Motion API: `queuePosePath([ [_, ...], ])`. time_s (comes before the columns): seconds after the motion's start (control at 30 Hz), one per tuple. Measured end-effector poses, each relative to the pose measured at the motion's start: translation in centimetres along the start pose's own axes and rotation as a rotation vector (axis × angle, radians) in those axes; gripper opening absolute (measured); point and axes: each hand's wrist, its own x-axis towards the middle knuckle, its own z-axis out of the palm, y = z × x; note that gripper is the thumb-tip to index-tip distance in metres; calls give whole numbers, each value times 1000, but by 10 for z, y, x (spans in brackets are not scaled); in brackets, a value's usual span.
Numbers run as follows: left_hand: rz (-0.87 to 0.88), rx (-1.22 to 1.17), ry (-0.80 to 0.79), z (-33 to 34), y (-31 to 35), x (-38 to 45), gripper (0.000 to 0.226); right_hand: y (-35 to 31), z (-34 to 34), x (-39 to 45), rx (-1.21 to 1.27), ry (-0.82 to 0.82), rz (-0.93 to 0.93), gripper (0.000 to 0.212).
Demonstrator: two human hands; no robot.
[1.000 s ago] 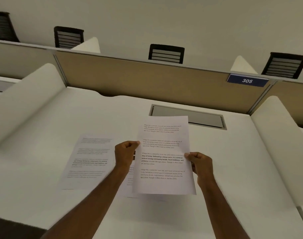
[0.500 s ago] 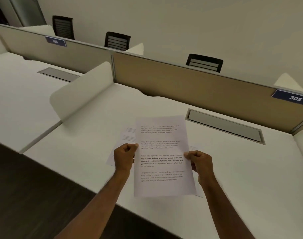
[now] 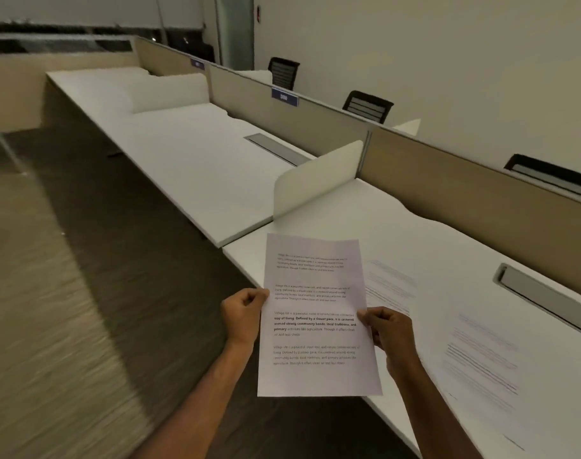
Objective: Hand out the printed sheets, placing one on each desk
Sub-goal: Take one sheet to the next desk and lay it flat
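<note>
The sheets (image 3: 317, 323) look light, thin and limp: they would sag if held by one corner, slide easily over one another, and crease under a hard squeeze. The long side edges, near mid-height, are the sensible places to hold, and that is where they are held. The left hand (image 3: 243, 318) has its grip pressed together on the left edge, thumb on the printed face; the right hand (image 3: 386, 329) pinches the right edge the same way. Whether this is one sheet or a thin stack I cannot tell. It hangs upright in the air over the front edge of the near counter (image 3: 415, 240). Two sheets already lie flat on that counter, one (image 3: 390, 283) just right of the held paper, another (image 3: 481, 359) toward the right. The next counter (image 3: 196, 160), beyond the divider (image 3: 315, 180), is bare.
</note>
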Motion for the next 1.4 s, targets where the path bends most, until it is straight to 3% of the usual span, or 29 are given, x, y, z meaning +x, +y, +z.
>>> queuePosePath([
  [0.33, 11, -41, 284, -173, 16, 48, 16, -29, 191, 0, -99, -328, -65, 14],
  [0.57, -12, -52, 460, -245, 31, 118, 15, -47, 319, 41, -106, -481, -73, 16],
  [0.8, -23, 2, 531, -299, 51, 234, 16, -75, 449, 113, -107, -600, -84, 13],
  [1.1, -29, -35, 642, -355, 75, 381, 14, -141, 608, 199, -173, -674, -156, 13],
  [1.4, -48, -63, 604, -421, 74, 542, 14, -170, 752, 264, -260, -574, -217, 16],
])
